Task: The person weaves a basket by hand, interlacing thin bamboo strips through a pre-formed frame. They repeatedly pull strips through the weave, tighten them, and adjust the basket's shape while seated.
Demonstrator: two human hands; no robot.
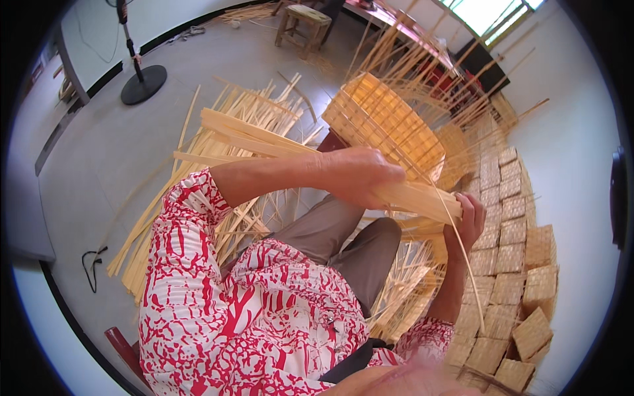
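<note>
A bundle of flat, pale bamboo strips [422, 201] lies across above my lap. My left hand [362, 177] is closed over its middle, and loose strip ends [247, 132] fan out past my left forearm. Around the bundle's right end my right hand [467, 223] curls its fingers. One thin, curved strip [470, 267] crosses in front of the right hand and hangs down beside it; I cannot tell whether it is gripped. Just beyond my hands a partly woven bamboo basket [386, 122] stands tilted, with long uprights sticking out at the back.
Heaps of loose strips lie on the floor to my left [152, 231] and by my right knee [403, 290]. Stacked woven boxes [505, 264] line the right wall. Farther off are a wooden stool [302, 28] and a round black stand base [144, 84].
</note>
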